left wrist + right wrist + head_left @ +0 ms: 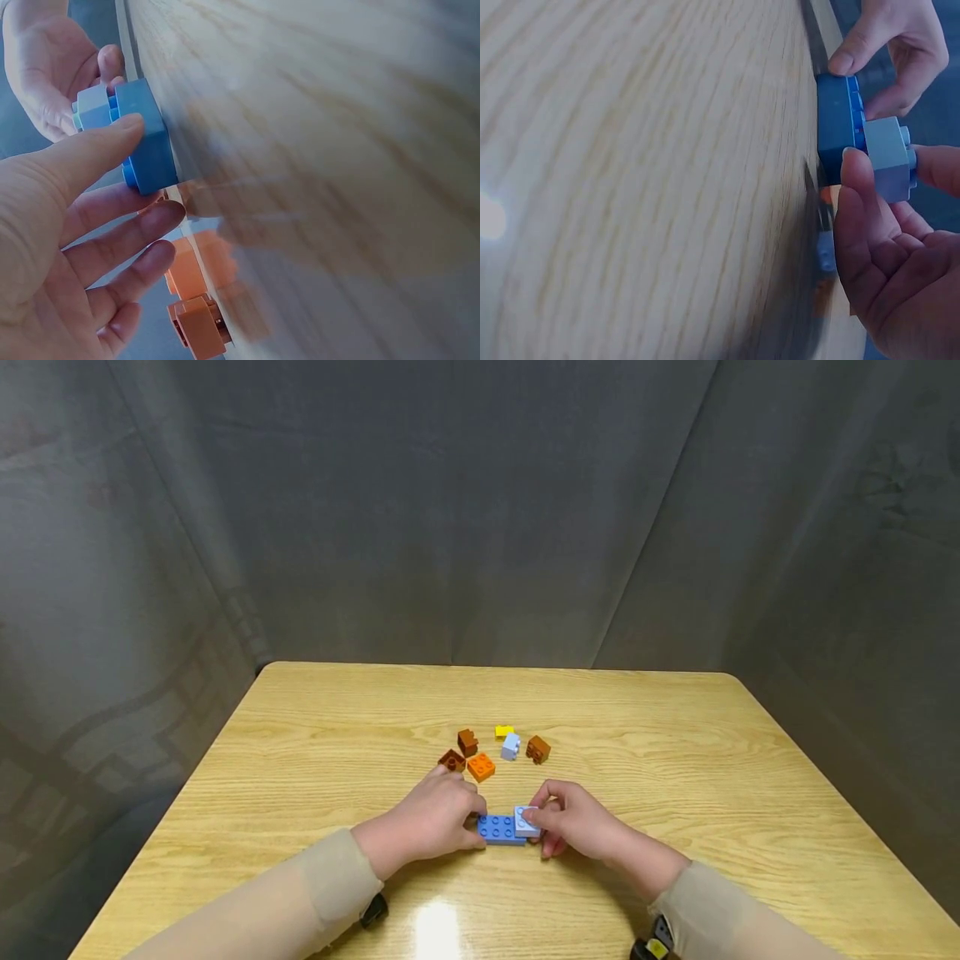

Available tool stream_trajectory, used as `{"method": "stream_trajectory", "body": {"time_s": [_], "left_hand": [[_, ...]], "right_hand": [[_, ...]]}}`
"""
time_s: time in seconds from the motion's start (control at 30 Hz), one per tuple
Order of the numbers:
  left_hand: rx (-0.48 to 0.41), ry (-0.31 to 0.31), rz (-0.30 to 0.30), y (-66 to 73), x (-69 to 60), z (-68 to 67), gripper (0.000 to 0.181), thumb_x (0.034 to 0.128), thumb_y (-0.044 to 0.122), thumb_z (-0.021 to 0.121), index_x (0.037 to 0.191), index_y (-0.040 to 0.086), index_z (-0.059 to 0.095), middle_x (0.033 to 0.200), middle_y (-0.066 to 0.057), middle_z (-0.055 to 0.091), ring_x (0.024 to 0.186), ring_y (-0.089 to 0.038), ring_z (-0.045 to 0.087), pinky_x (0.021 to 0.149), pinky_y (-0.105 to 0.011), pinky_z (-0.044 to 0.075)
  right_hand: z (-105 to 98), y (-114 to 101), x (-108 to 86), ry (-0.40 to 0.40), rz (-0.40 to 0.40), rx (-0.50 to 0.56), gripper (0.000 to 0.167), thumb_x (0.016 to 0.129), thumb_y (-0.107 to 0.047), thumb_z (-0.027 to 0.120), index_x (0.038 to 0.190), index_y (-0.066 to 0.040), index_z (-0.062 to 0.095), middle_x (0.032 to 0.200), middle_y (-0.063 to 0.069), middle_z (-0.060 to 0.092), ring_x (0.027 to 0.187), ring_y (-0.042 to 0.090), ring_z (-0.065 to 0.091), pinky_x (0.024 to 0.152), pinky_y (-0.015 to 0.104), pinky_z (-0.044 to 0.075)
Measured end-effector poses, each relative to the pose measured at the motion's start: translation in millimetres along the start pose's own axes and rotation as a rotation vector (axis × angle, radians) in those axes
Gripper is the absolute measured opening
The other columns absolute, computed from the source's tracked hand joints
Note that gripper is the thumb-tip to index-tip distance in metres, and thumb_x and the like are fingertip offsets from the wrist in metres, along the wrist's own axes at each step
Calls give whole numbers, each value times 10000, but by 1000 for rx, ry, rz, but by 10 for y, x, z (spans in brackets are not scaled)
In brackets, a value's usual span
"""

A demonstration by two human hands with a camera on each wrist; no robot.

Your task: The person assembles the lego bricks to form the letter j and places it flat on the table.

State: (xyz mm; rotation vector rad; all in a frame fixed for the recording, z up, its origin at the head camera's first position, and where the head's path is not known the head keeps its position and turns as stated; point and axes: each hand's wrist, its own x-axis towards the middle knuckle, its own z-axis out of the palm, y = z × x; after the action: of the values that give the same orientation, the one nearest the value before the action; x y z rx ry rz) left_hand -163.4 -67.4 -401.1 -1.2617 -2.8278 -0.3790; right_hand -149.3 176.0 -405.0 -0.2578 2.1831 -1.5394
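Note:
A blue brick (495,830) with rows of studs lies on the table, its long side across my view. My left hand (438,817) pinches its left end, the thumb on the near side in the left wrist view. On the right end of the blue brick sits a smaller light blue brick (887,159), overhanging slightly to the right. My right hand (579,823) holds this light blue brick, with the thumb over its studs and fingertips at its lower edge. Whether the two bricks are fully pressed together, I cannot tell.
Beyond the hands lie loose bricks: an orange one (481,767), a pale blue one (510,747), a yellow one (504,732) and brown ones, one brown brick (452,760) just past my left fingers. Grey curtains (450,527) surround the wooden table (337,718).

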Motion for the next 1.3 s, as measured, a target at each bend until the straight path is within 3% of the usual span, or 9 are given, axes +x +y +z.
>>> {"method": "stream_trajectory", "body": {"time_s": [0.3, 0.43, 0.8, 1.3], "left_hand": [[-33, -6, -22, -17, 5, 8, 311, 757, 434, 839, 947, 196, 774, 892, 124, 674, 801, -68, 529, 781, -298, 351], [-109, -8, -56, -44, 3, 13, 303, 744, 415, 853, 941, 199, 773, 905, 139, 664, 851, -64, 560, 831, -322, 376], [-369, -31, -193, -90, 5, 69, 267, 713, 369, 880, 895, 220, 754, 866, 174, 595, 784, -53, 507, 889, -379, 354], [-407, -39, -219, -109, 12, 97, 247, 724, 364, 878, 882, 228, 745, 877, 163, 592, 800, -65, 515, 912, -413, 337]], "right_hand": [[26, -11, -12, 28, 15, -7, 216, 966, -174, 652, 1002, 6, 538, 758, 143, 670, 513, 187, 597, 518, 317, 503], [30, -10, -16, 34, 18, -2, 219, 965, -176, 655, 1002, 3, 534, 760, 143, 670, 508, 183, 594, 519, 318, 502], [48, -18, -23, 37, 29, -3, 220, 963, -179, 655, 1004, 0, 534, 761, 140, 666, 491, 167, 577, 507, 305, 493], [32, 12, -38, 10, 42, 18, 193, 972, -145, 637, 1006, 9, 526, 763, 134, 663, 470, 134, 542, 491, 270, 481]]}}
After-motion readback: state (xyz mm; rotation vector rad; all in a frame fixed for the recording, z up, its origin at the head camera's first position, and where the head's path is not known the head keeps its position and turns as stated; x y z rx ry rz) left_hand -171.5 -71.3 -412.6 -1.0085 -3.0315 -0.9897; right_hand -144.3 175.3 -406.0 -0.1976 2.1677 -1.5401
